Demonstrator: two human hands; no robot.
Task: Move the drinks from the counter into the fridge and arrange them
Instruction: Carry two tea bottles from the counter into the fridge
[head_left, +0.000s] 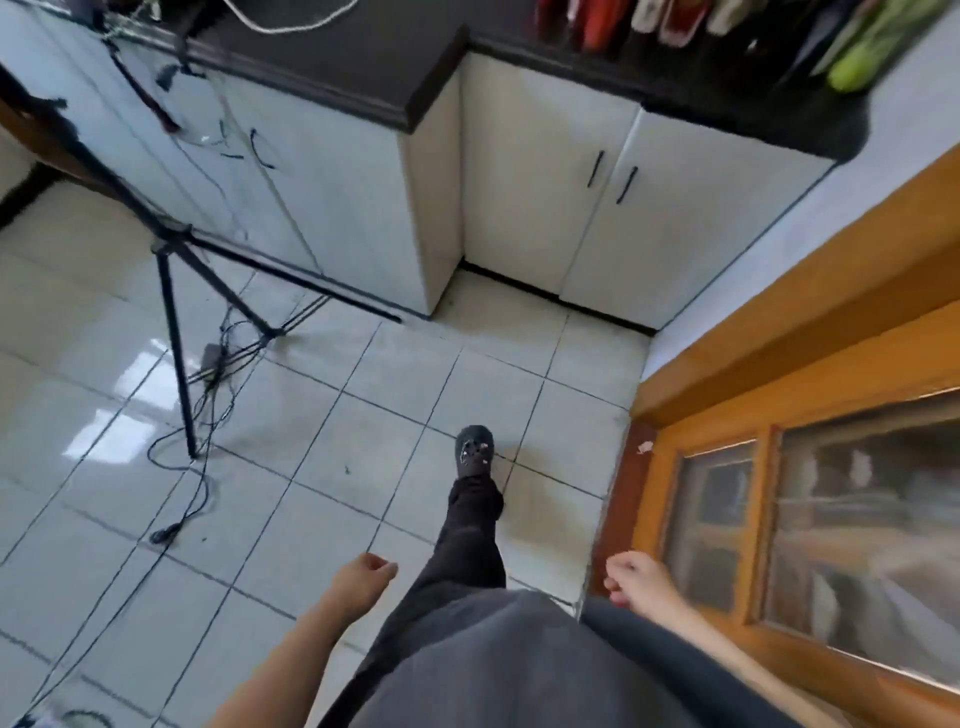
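Note:
Several drink bottles (623, 21), blurred, stand in a row on the black counter (727, 98) at the top right; a green bottle (862, 57) leans at their right end. My left hand (363, 574) hangs low at the centre with loosely curled fingers and holds nothing. My right hand (636, 577) hangs beside a wooden cabinet, also loosely curled and empty. Both hands are far from the counter. No fridge is in view.
A black tripod (174, 291) with trailing cables (197, 467) stands on the tiled floor at the left. White cupboard doors (613, 208) run under the counter. A wooden cabinet with glass panes (831, 519) lines the right. My leg and black shoe (474, 452) step forward.

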